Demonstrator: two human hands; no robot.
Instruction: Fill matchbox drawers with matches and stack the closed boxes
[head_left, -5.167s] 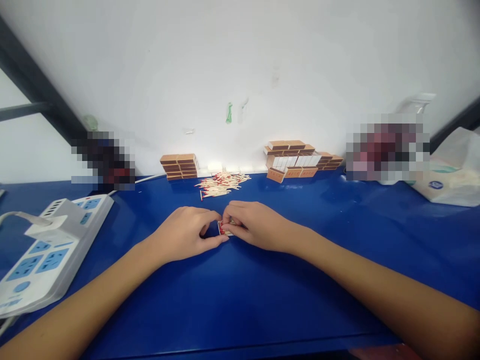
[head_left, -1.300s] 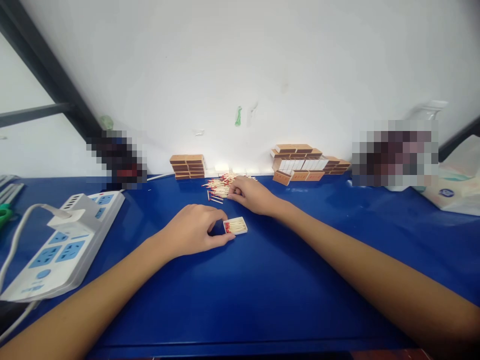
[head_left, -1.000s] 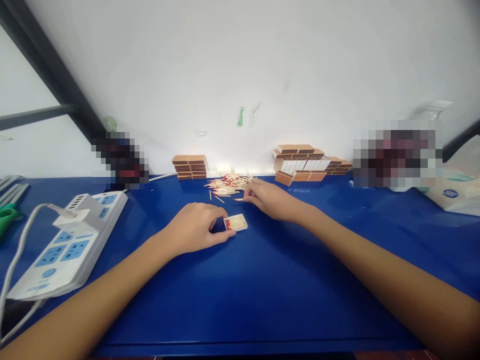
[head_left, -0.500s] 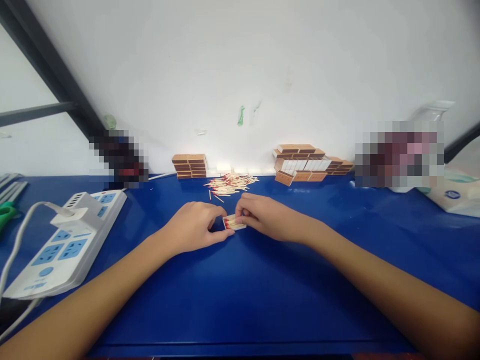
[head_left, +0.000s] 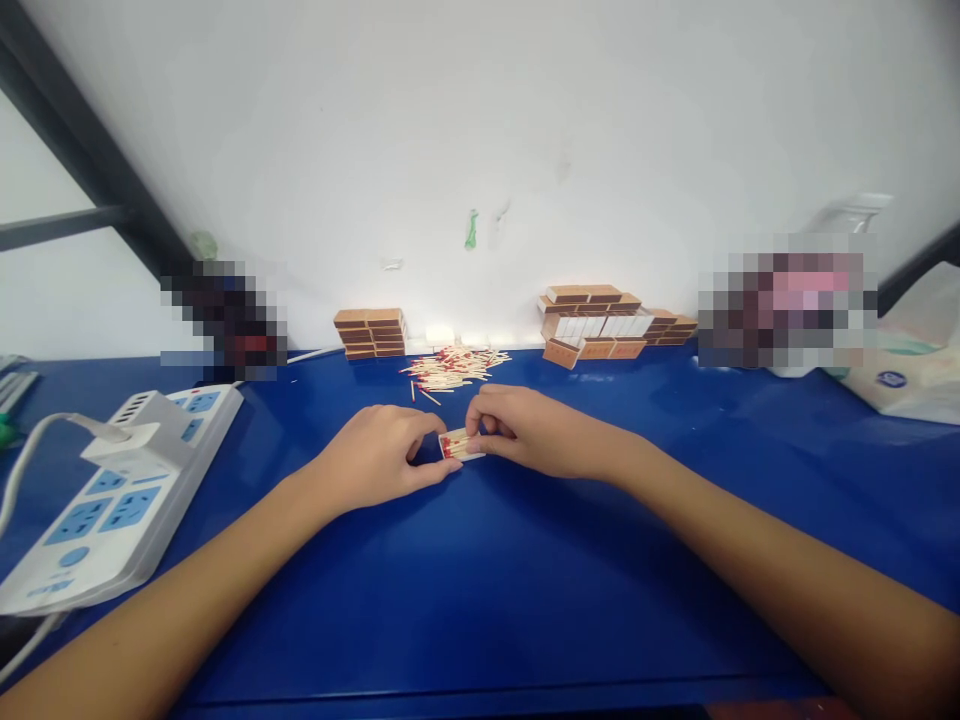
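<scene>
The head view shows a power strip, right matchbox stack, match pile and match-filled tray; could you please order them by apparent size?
Power strip
Right matchbox stack
Match pile
Match-filled tray, partly hidden

A small, white, rectangular, open matchbox tray (head_left: 471,458) is laid flat on a blue tabletop (head_left: 465,600); pale wooden matches (head_left: 454,446) are lined lengthwise inside, their red heads grouped at the left end.
</scene>
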